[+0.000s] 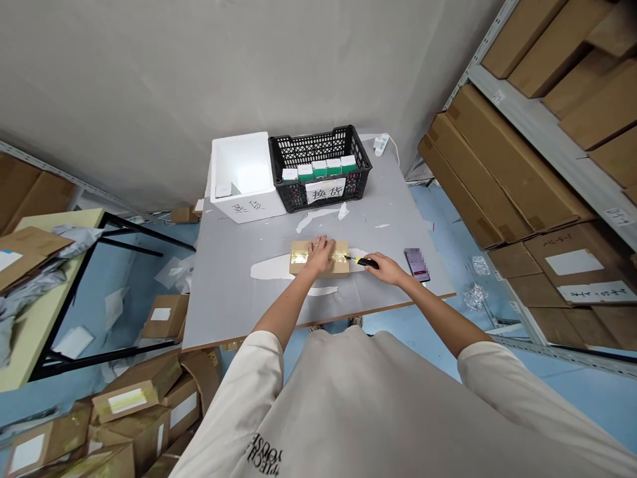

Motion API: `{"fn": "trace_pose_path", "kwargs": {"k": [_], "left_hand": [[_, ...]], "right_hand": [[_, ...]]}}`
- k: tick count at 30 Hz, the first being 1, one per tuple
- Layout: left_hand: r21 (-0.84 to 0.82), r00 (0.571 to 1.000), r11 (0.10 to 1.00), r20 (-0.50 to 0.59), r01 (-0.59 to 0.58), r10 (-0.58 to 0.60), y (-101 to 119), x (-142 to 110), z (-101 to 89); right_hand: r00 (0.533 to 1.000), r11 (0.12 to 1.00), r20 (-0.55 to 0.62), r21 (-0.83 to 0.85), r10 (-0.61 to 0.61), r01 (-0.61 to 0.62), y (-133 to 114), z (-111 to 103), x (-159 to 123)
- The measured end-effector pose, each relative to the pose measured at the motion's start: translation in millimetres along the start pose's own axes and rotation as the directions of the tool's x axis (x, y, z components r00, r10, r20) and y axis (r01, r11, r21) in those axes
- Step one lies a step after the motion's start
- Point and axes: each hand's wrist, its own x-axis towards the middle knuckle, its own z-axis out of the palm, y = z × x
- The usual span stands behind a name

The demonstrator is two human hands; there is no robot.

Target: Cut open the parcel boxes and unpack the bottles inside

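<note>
A small brown cardboard box point(300, 257) sealed with shiny yellow tape lies on the grey table point(233, 285). My left hand point(318, 254) rests flat on top of the box, fingers spread. My right hand point(387, 268) is closed round a black and yellow utility knife point(363, 261). The knife's tip touches the right end of the box at the tape.
A phone point(417, 263) lies right of my right hand. At the table's far edge stand a white foam box point(242, 178) and a black crate point(321, 166) holding green-and-white cartons. Shelves of cardboard boxes point(527, 166) fill the right; loose cartons point(134, 398) litter the floor at left.
</note>
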Motion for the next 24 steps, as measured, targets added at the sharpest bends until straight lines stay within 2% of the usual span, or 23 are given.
{"fn": "trace_pose_path", "kwargs": {"k": [2, 7, 11, 18, 24], "left_hand": [[-0.019, 1.000, 1.000, 0.029, -0.005, 0.005, -1.9, 2.8, 0.0], [-0.014, 0.997, 0.999, -0.067, 0.028, -0.029, -0.9, 4.4, 1.6], [0.052, 0.998, 0.999, -0.063, 0.016, -0.013, 2.1, 4.8, -0.3], [0.153, 0.994, 0.982, 0.003, -0.110, 0.111, 9.7, 9.8, -4.1], [0.185, 0.984, 0.966, 0.031, -0.181, 0.178, 6.8, 6.3, 0.5]], "right_hand": [[1.000, 0.998, 0.003, -0.055, 0.019, -0.019, 0.1, 3.0, 2.7], [1.000, 0.993, 0.014, -0.119, 0.015, -0.013, 1.7, 4.6, 5.8], [1.000, 0.989, 0.009, -0.145, 0.026, -0.024, 0.5, 3.2, 6.1], [0.999, 0.987, 0.021, -0.155, 0.037, -0.033, -4.1, 3.3, 7.3], [0.999, 0.992, 0.027, -0.118, 0.040, -0.037, -2.1, 6.8, 6.5]]}}
